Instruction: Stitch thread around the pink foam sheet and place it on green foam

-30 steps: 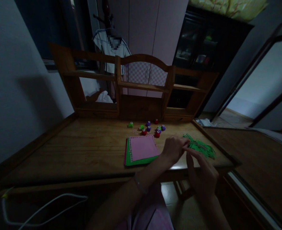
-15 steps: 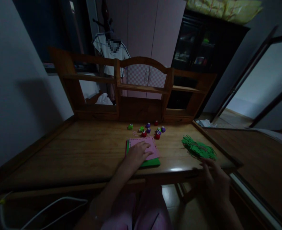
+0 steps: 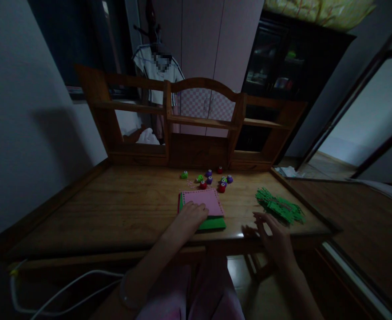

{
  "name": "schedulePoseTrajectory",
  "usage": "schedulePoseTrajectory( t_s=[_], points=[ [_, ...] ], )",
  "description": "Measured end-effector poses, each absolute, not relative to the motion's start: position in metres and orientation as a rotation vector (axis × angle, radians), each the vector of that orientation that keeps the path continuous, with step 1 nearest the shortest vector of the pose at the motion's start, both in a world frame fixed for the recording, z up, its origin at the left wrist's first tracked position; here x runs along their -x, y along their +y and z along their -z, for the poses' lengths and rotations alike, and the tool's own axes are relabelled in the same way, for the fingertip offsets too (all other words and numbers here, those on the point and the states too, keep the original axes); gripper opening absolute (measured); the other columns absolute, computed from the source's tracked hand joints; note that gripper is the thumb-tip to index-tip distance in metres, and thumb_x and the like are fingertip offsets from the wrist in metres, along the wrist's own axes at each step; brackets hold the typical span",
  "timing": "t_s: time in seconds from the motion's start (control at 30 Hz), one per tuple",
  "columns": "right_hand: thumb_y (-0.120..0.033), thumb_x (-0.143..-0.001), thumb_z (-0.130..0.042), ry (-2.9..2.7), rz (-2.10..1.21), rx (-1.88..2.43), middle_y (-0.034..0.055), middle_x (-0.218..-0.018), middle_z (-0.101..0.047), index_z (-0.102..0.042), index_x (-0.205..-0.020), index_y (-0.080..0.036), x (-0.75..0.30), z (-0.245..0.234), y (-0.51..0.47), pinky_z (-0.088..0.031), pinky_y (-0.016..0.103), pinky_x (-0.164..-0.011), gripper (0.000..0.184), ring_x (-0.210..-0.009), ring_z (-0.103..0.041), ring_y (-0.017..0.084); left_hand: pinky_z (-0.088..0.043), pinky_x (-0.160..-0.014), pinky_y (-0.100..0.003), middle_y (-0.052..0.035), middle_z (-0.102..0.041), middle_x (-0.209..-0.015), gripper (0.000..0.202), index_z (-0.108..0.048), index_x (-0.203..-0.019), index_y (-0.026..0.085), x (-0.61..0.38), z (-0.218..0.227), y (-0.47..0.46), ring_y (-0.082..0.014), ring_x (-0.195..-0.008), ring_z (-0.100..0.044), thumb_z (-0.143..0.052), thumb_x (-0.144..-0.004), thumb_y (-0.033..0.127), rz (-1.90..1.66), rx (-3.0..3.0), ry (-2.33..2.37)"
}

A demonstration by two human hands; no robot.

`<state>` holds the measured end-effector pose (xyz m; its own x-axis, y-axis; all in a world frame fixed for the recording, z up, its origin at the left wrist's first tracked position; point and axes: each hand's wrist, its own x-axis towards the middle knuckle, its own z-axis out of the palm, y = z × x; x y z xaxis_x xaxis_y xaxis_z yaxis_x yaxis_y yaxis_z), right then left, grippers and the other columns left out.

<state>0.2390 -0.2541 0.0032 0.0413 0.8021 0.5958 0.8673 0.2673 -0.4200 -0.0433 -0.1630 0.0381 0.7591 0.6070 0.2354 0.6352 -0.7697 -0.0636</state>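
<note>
My left hand [image 3: 193, 215] lies on a sheet of pink paper [image 3: 211, 200], fingers stretched out and pressing on its lower left. The sheet has a row of small punched shapes along its top and left edges. Beneath it is a stack of green paper [image 3: 212, 223], with a thin dark red edge at its left. My right hand [image 3: 275, 238] hovers by the table's front edge, between the stack and a heap of green cut paper strips [image 3: 280, 208]. Its fingers are curved with a gap between them, and I see nothing in them.
Several small craft punches, among them a red one [image 3: 221, 187], a purple one [image 3: 229, 178] and a green one [image 3: 184, 175], stand behind the paper. Tiny pink scraps [image 3: 191, 183] lie near them. A wooden shelf unit [image 3: 199, 153] rises along the back of the table [image 3: 132, 204].
My right hand has moved left, away from the green strips. My left hand has shifted slightly toward me on the pink sheet, its fingers now flatter. The view has shifted a little.
</note>
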Motion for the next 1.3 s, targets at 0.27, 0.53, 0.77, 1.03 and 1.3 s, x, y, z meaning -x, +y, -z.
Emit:
schedulePoseTrajectory(
  t_s=[0.27,0.53,0.77,1.03,1.3],
  points=[
    [-0.025,-0.088,-0.050,-1.832,0.168,1.427,0.0081,-0.124,-0.054,-0.043,-0.131,-0.027,-0.217,-0.024,-0.241,-0.044,0.042,-0.094,0.044,-0.112,-0.052,0.023,-0.042,-0.093,-0.039,-0.0052,-0.062,-0.112,0.025,-0.063,-0.107,0.024,0.067,-0.046,-0.150,-0.0195,-0.107,-0.054,-0.053,-0.085,0.016,1.193,2.798,-0.780],
    [-0.019,-0.087,-0.053,-2.027,0.217,1.215,0.0054,-0.128,-0.052,-0.057,-0.117,-0.030,-0.175,-0.046,-0.226,-0.044,0.043,-0.095,0.033,-0.116,-0.050,0.023,-0.035,-0.104,-0.047,-0.0027,-0.059,-0.120,0.017,-0.071,-0.091,0.029,0.098,-0.060,-0.152,-0.0196,-0.116,-0.051,-0.057,-0.084,0.023,1.673,2.876,-0.878],
    [-0.009,-0.087,-0.050,-2.090,0.465,1.063,0.0059,-0.115,-0.061,-0.055,-0.122,-0.027,-0.157,-0.044,-0.219,-0.040,0.043,-0.096,0.040,-0.109,-0.053,0.022,-0.016,-0.110,-0.056,0.0014,-0.055,-0.127,0.021,-0.068,-0.097,0.032,0.115,-0.058,-0.148,-0.0206,-0.128,-0.037,-0.057,-0.084,0.020,1.403,2.581,-0.982],
    [-0.009,-0.086,-0.050,-2.233,0.410,1.274,0.0088,-0.096,-0.060,-0.062,-0.105,-0.020,-0.136,-0.020,-0.212,-0.043,0.040,-0.081,0.025,-0.091,-0.052,0.023,-0.019,-0.110,-0.050,-0.0057,-0.056,-0.121,0.033,-0.056,-0.117,0.024,0.109,-0.035,-0.168,-0.0216,-0.122,-0.041,-0.051,-0.086,0.018,0.848,2.674,-0.977],
    [-0.014,-0.085,-0.055,-2.253,0.145,1.289,0.0058,-0.094,-0.059,-0.064,-0.096,-0.024,-0.133,-0.013,-0.208,-0.045,0.037,-0.080,0.018,-0.090,-0.053,0.021,-0.036,-0.099,-0.038,-0.0038,-0.060,-0.095,0.015,-0.058,-0.096,0.019,0.097,-0.017,-0.173,-0.0179,-0.099,-0.052,-0.048,-0.089,0.028,0.748,2.913,-0.940]
  ],
)
